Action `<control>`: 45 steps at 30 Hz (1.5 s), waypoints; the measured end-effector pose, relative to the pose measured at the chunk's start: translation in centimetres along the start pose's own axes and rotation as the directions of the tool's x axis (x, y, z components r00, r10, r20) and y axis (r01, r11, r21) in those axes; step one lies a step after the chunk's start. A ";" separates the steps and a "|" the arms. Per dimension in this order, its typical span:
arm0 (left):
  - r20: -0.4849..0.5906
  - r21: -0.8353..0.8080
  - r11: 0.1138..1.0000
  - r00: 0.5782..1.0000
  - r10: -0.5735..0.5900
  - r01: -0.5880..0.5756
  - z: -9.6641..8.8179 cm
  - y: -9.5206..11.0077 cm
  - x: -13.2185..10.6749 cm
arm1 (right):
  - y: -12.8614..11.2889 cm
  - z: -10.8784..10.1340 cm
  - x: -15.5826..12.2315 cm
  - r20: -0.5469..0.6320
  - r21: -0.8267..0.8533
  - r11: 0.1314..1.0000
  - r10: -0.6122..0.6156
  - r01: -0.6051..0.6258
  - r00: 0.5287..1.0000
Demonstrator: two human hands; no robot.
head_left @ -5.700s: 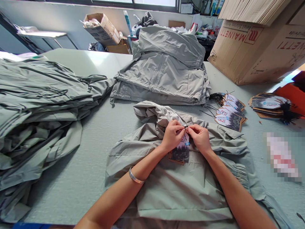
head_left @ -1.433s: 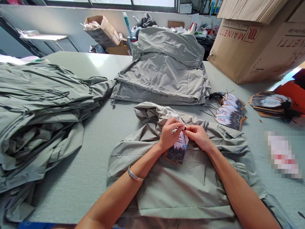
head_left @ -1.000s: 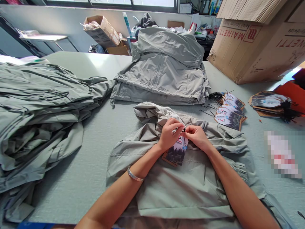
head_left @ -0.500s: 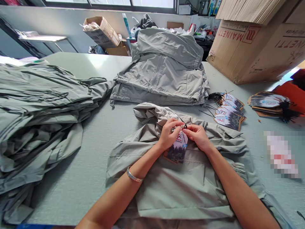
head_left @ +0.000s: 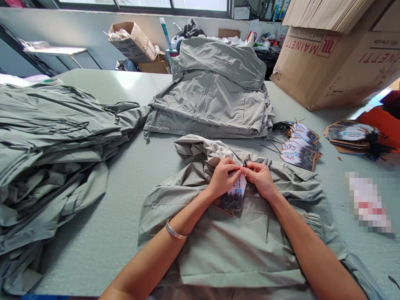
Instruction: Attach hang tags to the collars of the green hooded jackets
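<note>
- Left hand (head_left: 222, 178): narrow grip, fingertips pinched on the top of a printed hang tag (head_left: 233, 196) (forest photo on its face), which hangs against a folded grey-green jacket (head_left: 237, 254).
- Right hand (head_left: 261, 180): narrow grip on a black cord loop (head_left: 245, 164), fingertips meeting the left's.
- Nearby: more tags (head_left: 300, 155) beside the jacket, stacked jackets (head_left: 212, 96) on the counter (head_left: 78, 266).
</note>
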State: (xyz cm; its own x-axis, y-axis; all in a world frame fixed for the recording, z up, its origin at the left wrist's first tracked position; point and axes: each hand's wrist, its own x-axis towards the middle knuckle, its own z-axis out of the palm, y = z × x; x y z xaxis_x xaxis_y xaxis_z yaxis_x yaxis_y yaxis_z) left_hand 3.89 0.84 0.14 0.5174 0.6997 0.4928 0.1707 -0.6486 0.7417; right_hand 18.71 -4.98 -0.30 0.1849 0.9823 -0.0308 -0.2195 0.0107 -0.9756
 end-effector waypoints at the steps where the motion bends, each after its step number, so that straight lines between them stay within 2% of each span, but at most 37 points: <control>1: -0.005 0.001 1.000 1.000 0.003 -0.003 0.0 0.0 0.0 | 0.0 0.0 0.0 -0.001 -0.002 1.000 -0.005 0.005 1.000; 8: -0.011 0.002 0.999 0.999 0.049 -0.049 0.2 -0.3 -0.1 | -0.3 0.3 0.1 -0.100 0.003 1.000 -0.018 0.019 0.995; 15: 0.021 0.009 0.998 0.998 0.067 -0.067 0.2 -0.2 -0.1 | -0.3 0.3 0.2 -0.104 0.076 0.996 -0.035 0.043 0.994; 18: 0.008 0.023 0.996 0.996 0.086 -0.086 0.3 -0.2 -0.2 | -0.5 0.3 0.2 -0.129 0.039 0.998 -0.053 0.059 0.990; 21: 0.002 0.040 0.994 0.995 0.099 -0.099 0.3 -0.3 -0.2 | -0.7 0.3 0.1 -0.174 -0.026 0.992 -0.130 0.127 0.976; 27: 0.013 0.058 0.993 0.994 0.104 -0.105 0.3 -0.3 -0.2 | -0.9 0.2 0.0 -0.183 -0.115 0.971 -0.227 0.209 0.957; 32: 0.023 0.056 0.994 0.995 0.093 -0.094 0.3 -0.1 -0.2 | -0.8 0.0 0.2 -0.233 -0.004 0.986 -0.162 0.166 0.959; 38: 0.020 0.051 0.995 0.996 0.089 -0.090 0.3 -0.1 -0.2 | -0.9 -0.2 0.4 -0.222 0.207 0.975 -0.029 0.076 0.975; 45: 0.025 0.036 0.998 0.998 0.052 -0.053 0.3 0.0 -0.2 | -1.3 -0.4 0.4 -0.182 0.263 0.965 0.042 0.008 0.982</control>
State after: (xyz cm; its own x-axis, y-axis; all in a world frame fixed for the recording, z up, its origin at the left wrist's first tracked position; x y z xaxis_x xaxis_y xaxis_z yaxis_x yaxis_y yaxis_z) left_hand 4.01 0.62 -0.06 0.5467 0.6570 0.5191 0.1727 -0.6951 0.6978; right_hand 19.45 -4.71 0.83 0.3467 0.9314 -0.1107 -0.4626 0.0672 -0.8840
